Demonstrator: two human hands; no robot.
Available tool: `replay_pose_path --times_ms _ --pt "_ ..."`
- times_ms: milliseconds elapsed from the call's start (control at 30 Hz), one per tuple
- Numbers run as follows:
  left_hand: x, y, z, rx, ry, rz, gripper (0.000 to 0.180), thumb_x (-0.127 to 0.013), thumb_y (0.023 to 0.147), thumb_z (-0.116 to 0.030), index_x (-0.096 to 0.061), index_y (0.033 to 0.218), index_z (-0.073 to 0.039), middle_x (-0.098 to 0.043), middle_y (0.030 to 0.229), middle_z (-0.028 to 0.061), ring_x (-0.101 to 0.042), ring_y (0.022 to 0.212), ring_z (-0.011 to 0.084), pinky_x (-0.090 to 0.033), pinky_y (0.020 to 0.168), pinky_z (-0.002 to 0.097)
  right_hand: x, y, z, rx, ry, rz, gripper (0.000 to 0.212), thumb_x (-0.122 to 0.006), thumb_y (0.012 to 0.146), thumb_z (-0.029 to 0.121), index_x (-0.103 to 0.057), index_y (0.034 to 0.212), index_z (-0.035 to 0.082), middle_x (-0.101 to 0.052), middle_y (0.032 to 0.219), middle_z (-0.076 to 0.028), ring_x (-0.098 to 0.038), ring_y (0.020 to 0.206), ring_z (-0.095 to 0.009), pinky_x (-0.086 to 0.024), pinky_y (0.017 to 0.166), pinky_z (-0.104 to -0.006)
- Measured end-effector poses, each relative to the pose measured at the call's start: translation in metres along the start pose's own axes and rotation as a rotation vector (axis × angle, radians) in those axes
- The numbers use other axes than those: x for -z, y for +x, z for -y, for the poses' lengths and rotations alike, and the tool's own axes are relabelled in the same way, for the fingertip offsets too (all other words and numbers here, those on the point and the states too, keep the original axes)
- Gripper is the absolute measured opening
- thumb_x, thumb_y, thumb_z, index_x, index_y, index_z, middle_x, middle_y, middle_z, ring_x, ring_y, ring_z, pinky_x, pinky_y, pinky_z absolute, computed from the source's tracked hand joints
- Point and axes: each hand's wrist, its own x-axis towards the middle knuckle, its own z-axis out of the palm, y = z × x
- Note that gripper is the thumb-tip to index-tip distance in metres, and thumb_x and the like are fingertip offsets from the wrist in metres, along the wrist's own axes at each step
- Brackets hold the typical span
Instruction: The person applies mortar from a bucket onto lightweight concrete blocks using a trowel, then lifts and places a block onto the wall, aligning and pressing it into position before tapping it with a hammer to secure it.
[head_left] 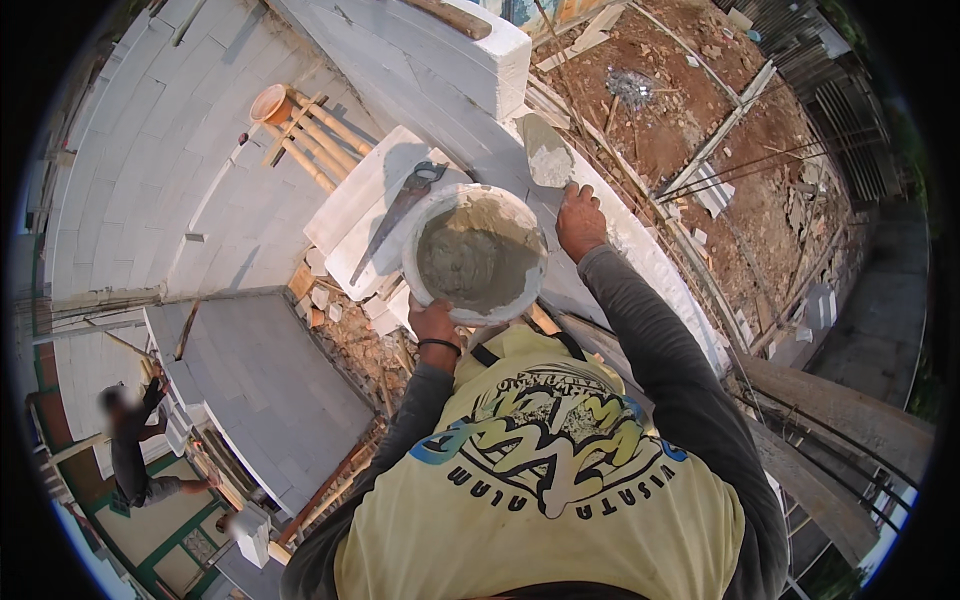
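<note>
My left hand [435, 325] grips the near rim of a round, pale bucket [413, 255], which is held in front of my chest. Wet grey mortar [465, 255] lies inside it and coats its inner wall. To the right of the bucket, my right hand [580, 222] is closed around the handle of a trowel [546, 150]. Grey mortar partly covers the trowel's blade, which is over the top of the white block wall [640, 255]. The hand hides most of the handle.
A handsaw [392, 225] lies across white blocks [340, 215] left of the bucket. Beyond are bamboo poles [318, 140] and an orange bucket [271, 104]. Rubble and sticks cover the dirt [700, 60] right of the wall. Another person [130, 445] works at far lower left.
</note>
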Motion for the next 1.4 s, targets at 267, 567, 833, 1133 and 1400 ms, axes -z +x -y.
replay_pose_path --times_ms 267,567,833,1133,1400 --pt "-0.006 0.001 0.002 -0.018 0.021 0.021 0.064 -0.042 0.069 0.016 -0.05 0.13 -0.002 -0.061 0.111 0.0107 -0.063 0.096 0.0277 -0.056 0.076 0.0377 -0.009 -0.088 -0.04 -0.055 0.276 0.008 0.031 -0.055 0.091 0.014 -0.046 0.112 -0.006 -0.053 0.105 -0.026 -0.06 0.094 -0.044 -0.052 0.078 -0.0492" --pt "-0.025 0.002 0.0 -0.084 0.121 0.074 0.062 -0.045 0.07 0.015 -0.05 0.13 -0.001 -0.061 0.113 0.01 -0.063 0.097 0.0235 -0.052 0.081 0.0327 0.062 -0.143 -0.038 0.043 0.451 0.331 0.026 -0.06 0.092 0.021 -0.053 0.102 -0.003 -0.061 0.089 -0.026 -0.061 0.089 -0.045 -0.047 0.076 -0.0503" --pt "-0.054 -0.026 -0.001 -0.38 0.4 0.189 0.059 -0.051 0.07 0.01 -0.053 0.129 0.003 -0.064 0.113 0.0099 -0.062 0.099 0.0198 -0.049 0.088 0.0311 0.001 -0.103 -0.003 0.486 0.128 0.33 0.018 -0.058 0.082 0.016 -0.067 0.084 0.0 -0.066 0.085 -0.02 -0.065 0.082 -0.037 -0.053 0.072 -0.0455" --pt "-0.027 -0.029 -0.003 -0.341 0.45 0.25 0.064 -0.051 0.069 0.007 -0.05 0.132 0.006 -0.063 0.118 0.0167 -0.062 0.108 0.0255 -0.046 0.096 0.0333 0.033 -0.093 0.016 -0.075 1.195 1.221 0.034 -0.047 0.098 0.025 -0.066 0.097 -0.003 -0.061 0.073 -0.008 -0.059 0.058 -0.017 -0.05 0.051 -0.0289" --pt "-0.037 -0.007 -0.008 -0.086 0.167 0.253 0.065 -0.045 0.071 0.015 -0.047 0.135 0.0 -0.06 0.108 0.0088 -0.061 0.094 0.0208 -0.053 0.075 0.0316 0.032 -0.139 -0.035 -0.409 1.923 1.169 0.036 -0.053 0.098 0.03 -0.063 0.112 -0.002 -0.059 0.076 -0.002 -0.053 0.052 -0.011 -0.045 0.046 -0.0252"
